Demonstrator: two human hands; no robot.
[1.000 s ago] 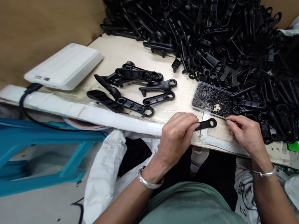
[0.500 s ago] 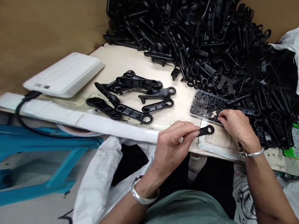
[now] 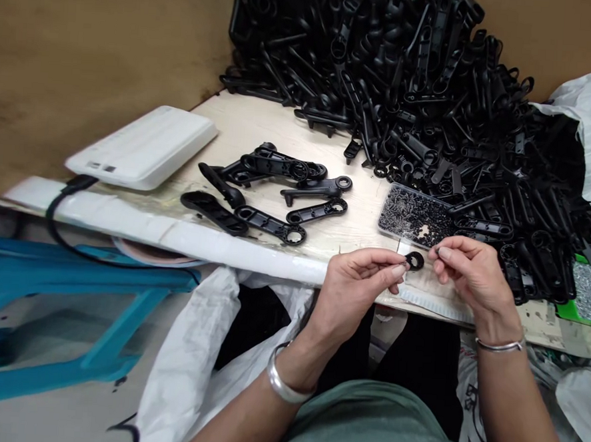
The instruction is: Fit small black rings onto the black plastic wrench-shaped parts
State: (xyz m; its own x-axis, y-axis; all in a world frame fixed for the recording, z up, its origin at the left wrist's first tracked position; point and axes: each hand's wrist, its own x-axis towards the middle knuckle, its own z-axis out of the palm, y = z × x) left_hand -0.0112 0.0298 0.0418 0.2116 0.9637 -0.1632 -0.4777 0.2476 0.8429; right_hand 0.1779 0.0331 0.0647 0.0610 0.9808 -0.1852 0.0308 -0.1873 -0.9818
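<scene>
My left hand (image 3: 354, 284) pinches a black plastic lever-shaped part between thumb and fingertips. Its ring end (image 3: 414, 260) sticks out to the right, while the rest is hidden by the fingers. Just right of that ring, my right hand (image 3: 475, 275) is closed in a pinch on a tiny dark piece (image 3: 437, 251), too small to make out fully. Behind both hands lies a clear shallow box (image 3: 381, 227) filled with small dark parts. Several similar black levers (image 3: 270, 225) with ring ends lie on the table to the left.
A large heap of black plastic parts (image 3: 394, 74) covers the back and right of the table (image 3: 262, 117). At the left is a white box-shaped device (image 3: 144, 146) with a black cable (image 3: 50, 223). A green tray (image 3: 573, 311) of small metal pieces sits far right. A blue stool (image 3: 118, 333) stands below.
My right hand has come out of the clear box toward me with a tiny dark piece, stopping beside the ring end. My left hand still holds the lever; the view has shifted slightly.
</scene>
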